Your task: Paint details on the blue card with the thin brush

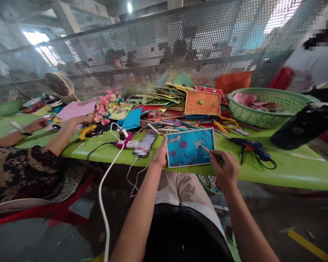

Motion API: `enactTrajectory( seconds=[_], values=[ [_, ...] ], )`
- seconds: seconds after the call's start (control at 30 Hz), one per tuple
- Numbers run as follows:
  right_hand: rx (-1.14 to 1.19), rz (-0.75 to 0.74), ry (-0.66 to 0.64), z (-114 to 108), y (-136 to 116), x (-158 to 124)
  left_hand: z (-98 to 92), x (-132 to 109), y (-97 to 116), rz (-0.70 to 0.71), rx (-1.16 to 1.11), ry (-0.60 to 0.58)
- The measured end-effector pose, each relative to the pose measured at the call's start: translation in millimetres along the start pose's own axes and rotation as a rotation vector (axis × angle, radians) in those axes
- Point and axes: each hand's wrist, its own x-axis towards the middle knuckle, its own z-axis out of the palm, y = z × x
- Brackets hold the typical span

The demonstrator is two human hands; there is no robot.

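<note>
The left hand holds the blue picture by its edge. The right hand pinches a thin stick touching it.

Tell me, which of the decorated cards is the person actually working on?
The blue card with purple flowers and clouds: the left hand steadies its edge, the right hand touches a thin stick to it. The orange card lies untouched behind.

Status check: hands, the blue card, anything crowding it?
Left hand grips blue flower card's left edge. Right hand holds thin stick, tip on card. Blue glue gun lies right, phone left, both apart.
</note>
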Motion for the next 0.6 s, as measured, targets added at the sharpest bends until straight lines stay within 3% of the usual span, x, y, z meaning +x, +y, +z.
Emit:
enactTrajectory(
  seconds=[0.23,0.6],
  values=[
    [-0.007,-0.04,-0.026,-0.5,1.0,0.3,-3.7,2.1,-1.9,0.021,0.008,-0.022],
    [0.004,0.038,-0.064,-0.1,-1.1,2.6,-4.1,2.6,-2.2,0.015,-0.027,-0.046]
  ],
)
